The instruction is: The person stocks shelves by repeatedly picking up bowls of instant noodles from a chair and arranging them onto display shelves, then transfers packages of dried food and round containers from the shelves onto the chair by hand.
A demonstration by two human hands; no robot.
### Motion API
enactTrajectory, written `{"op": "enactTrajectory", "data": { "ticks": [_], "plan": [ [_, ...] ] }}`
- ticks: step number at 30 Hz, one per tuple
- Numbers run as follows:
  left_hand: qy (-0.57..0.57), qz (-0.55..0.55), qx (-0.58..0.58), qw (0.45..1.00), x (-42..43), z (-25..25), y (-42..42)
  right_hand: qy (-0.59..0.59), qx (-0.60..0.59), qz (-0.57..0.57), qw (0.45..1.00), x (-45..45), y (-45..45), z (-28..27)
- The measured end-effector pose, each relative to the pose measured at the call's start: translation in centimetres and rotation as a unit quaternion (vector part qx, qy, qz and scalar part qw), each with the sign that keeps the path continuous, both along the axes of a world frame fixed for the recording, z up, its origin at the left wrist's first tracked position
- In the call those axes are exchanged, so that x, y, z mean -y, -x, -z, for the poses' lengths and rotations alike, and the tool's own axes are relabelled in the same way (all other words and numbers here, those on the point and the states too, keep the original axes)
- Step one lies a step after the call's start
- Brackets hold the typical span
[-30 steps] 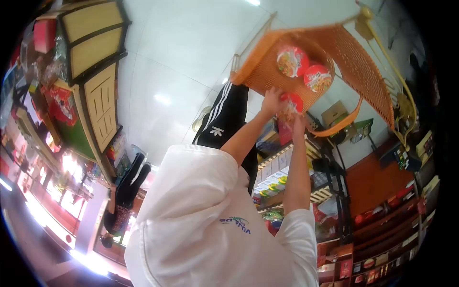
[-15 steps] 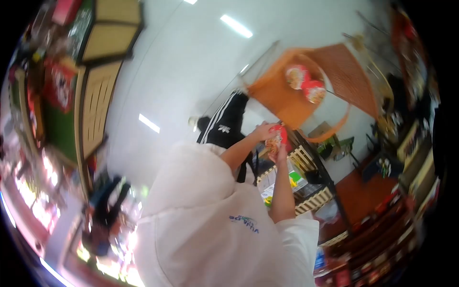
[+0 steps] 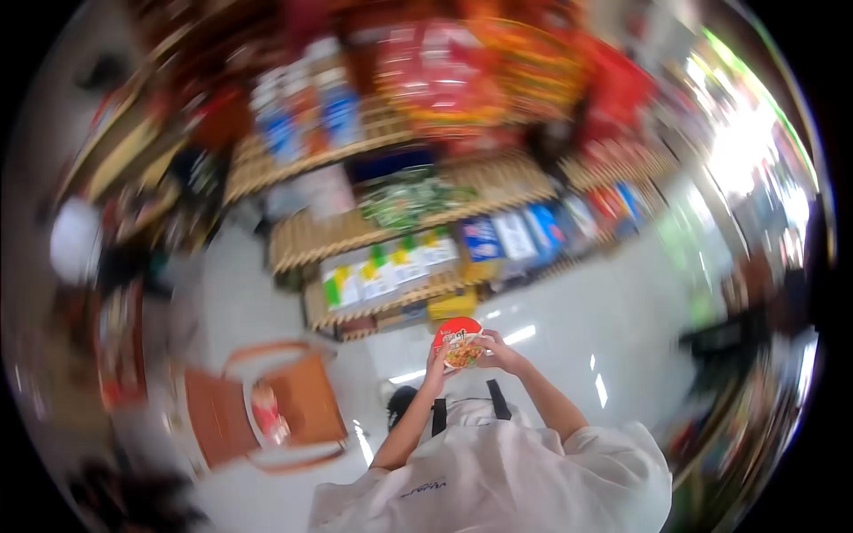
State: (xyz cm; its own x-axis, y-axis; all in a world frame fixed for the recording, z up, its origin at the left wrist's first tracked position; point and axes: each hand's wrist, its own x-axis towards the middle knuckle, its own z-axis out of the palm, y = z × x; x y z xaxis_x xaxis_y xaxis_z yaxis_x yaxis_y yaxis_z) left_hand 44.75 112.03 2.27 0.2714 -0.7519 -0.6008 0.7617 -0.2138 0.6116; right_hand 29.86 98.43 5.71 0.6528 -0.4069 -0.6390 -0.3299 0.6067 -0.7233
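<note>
A round instant noodle bowl (image 3: 459, 342) with a red and white lid is in front of my body, its lid facing up. My left hand (image 3: 436, 369) grips its left side. On the right side, my right hand (image 3: 503, 354) is closed round the rim, with fingers over the lid's edge. To the left stands an orange-brown armchair (image 3: 318, 401). Red and white packs (image 3: 269, 414) lie on its seat, blurred; they look like more noodle bowls.
Ahead is a tiered slatted wooden shelf (image 3: 293, 244) with white-and-green cartons (image 3: 382, 277), blue packs (image 3: 511, 238), green packets (image 3: 413, 197) and blue-white bottles (image 3: 339, 111). Large red packages (image 3: 440, 75) sit on top. Shiny tiled floor (image 3: 569, 329) lies between me and the shelf.
My view has turned from the chair to the shelf, so the chair now appears at the left. The noodle bowl stays in both hands, now seen with its lid up.
</note>
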Motion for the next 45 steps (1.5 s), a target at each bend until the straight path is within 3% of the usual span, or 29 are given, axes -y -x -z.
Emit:
{"op": "enactTrajectory", "data": {
  "ticks": [2,5,10,12,15,21,23,25,27,30,33,34,38,41,43,45],
  "plan": [
    [-0.034,0.144,0.051,0.988,4.3,-1.4,3.6,-0.023,-0.002,0.120,0.993,0.4,6.1,-2.0],
    [-0.041,0.319,0.078,0.944,7.4,-1.7,9.3,-0.047,-0.006,0.309,0.950,-2.8,14.3,0.6],
    [-0.046,0.512,0.091,0.853,10.3,0.8,14.3,-0.101,-0.025,0.470,0.877,-8.0,17.6,0.4],
    [-0.075,0.506,0.068,0.857,11.3,0.9,15.7,-0.143,-0.044,0.511,0.846,-7.4,17.6,0.1],
    [-0.142,0.486,0.053,0.861,15.1,1.4,14.8,-0.126,-0.054,0.492,0.860,-3.0,17.1,0.6],
    [-0.093,0.376,0.072,0.919,26.7,0.2,8.7,-0.074,-0.031,0.454,0.887,10.2,11.2,1.6],
    [-0.001,0.332,0.121,0.936,30.5,1.7,7.1,-0.059,-0.035,0.445,0.893,14.2,9.1,0.3],
    [0.027,0.270,0.180,0.945,33.9,-2.4,5.8,-0.020,-0.029,0.459,0.888,18.3,7.0,-1.4],
    [0.049,0.254,0.174,0.950,36.6,-2.7,5.2,0.030,-0.037,0.430,0.902,20.7,6.1,-1.8],
    [0.122,0.258,0.220,0.933,39.5,-2.0,4.4,0.018,-0.041,0.417,0.908,23.4,4.8,-2.9],
    [0.117,0.256,0.222,0.933,41.5,-2.3,4.3,0.003,-0.021,0.431,0.902,25.6,4.4,-3.5],
    [0.133,0.255,0.172,0.942,42.2,-2.0,4.4,0.004,-0.004,0.441,0.898,26.2,4.4,-3.8],
    [0.137,0.262,0.152,0.943,45.4,-2.0,5.3,-0.032,0.049,0.528,0.847,29.8,5.2,-4.6],
    [0.218,0.261,0.271,0.900,48.7,-2.8,6.4,0.013,0.041,0.530,0.847,33.7,6.2,-5.7],
    [0.176,0.309,0.286,0.890,51.0,-4.4,6.8,0.049,0.041,0.525,0.849,36.8,6.9,-5.3],
    [0.198,0.277,0.330,0.881,53.7,-3.9,7.9,0.075,0.040,0.511,0.856,40.3,7.6,-5.5]
  ]
}}
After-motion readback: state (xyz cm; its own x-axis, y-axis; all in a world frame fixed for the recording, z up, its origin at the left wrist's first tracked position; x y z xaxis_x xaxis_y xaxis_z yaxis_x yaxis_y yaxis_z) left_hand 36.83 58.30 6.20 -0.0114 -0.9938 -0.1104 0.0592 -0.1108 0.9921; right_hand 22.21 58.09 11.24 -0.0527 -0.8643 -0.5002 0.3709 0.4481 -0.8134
